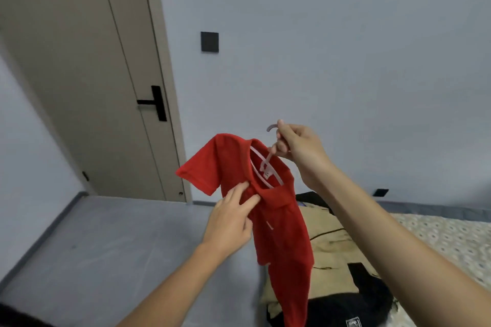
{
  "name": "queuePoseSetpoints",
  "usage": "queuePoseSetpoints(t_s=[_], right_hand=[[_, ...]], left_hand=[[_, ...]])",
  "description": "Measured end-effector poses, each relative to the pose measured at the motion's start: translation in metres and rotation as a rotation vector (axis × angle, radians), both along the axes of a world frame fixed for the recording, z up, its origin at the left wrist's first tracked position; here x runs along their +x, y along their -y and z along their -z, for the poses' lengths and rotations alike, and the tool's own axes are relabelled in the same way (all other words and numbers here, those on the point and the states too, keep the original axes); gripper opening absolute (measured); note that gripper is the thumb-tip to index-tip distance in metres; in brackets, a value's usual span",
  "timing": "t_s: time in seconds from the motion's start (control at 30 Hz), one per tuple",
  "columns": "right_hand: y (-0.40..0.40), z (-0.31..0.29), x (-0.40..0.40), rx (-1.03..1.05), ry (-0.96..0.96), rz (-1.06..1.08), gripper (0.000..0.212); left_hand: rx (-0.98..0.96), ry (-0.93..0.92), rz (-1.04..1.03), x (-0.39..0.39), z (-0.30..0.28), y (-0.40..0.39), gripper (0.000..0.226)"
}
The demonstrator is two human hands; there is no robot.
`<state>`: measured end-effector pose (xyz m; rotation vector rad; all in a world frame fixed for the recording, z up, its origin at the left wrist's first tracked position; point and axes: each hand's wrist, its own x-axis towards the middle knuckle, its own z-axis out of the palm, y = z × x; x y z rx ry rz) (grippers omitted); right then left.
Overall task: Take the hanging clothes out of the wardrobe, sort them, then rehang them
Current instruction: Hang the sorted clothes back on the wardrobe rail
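Observation:
A small red polo shirt [281, 236] hangs in the air on a pale pink hanger [261, 164]. My right hand [297, 146] grips the hanger's neck just under its hook, fingers curled round it. Lower left, my left hand [232, 216] pinches the shirt's collar and front placket between thumb and fingers. One sleeve sticks out to the left. A beige garment [332, 249] and a black garment [345, 308] lie piled on the bed behind the shirt.
The bed [451, 241] with its patterned cover lies at the lower right. A grey floor [119, 247] spreads to the left. A closed beige door [87, 74] with a black handle stands at the left, and a black wall switch [209, 41] sits beside it.

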<state>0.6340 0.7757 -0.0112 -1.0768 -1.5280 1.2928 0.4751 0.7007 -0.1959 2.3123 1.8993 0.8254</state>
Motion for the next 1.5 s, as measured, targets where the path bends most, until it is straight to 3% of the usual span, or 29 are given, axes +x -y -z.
queuePoseSetpoints(t_s=[0.23, 0.43, 0.77, 0.97, 1.23, 1.5], right_hand=[[0.088, 0.046, -0.053, -0.156, -0.053, -0.125, 0.028], [0.152, 0.075, -0.095, -0.218, -0.037, -0.385, 0.020], [0.261, 0.102, -0.193, -0.273, -0.050, -0.999, 0.025], [0.341, 0.091, -0.259, -0.255, -0.063, -1.243, 0.017], [0.439, 0.065, -0.354, -0.135, -0.076, -1.391, 0.017], [0.537, 0.051, -0.438, -0.134, -0.095, -1.355, 0.025]], left_hand=[[-0.086, -0.005, -0.066, -0.058, 0.036, 0.122, 0.062], [-0.141, 0.042, -0.159, -0.088, 0.063, 0.228, 0.064], [-0.258, 0.114, -0.582, -0.111, 0.077, 0.412, 0.063], [-0.178, 0.058, -0.833, -0.122, 0.058, 0.504, 0.057], [-0.059, 0.036, -1.056, -0.186, 0.039, 0.590, 0.060], [-0.090, -0.059, -1.153, -0.267, 0.027, 0.674, 0.056]])
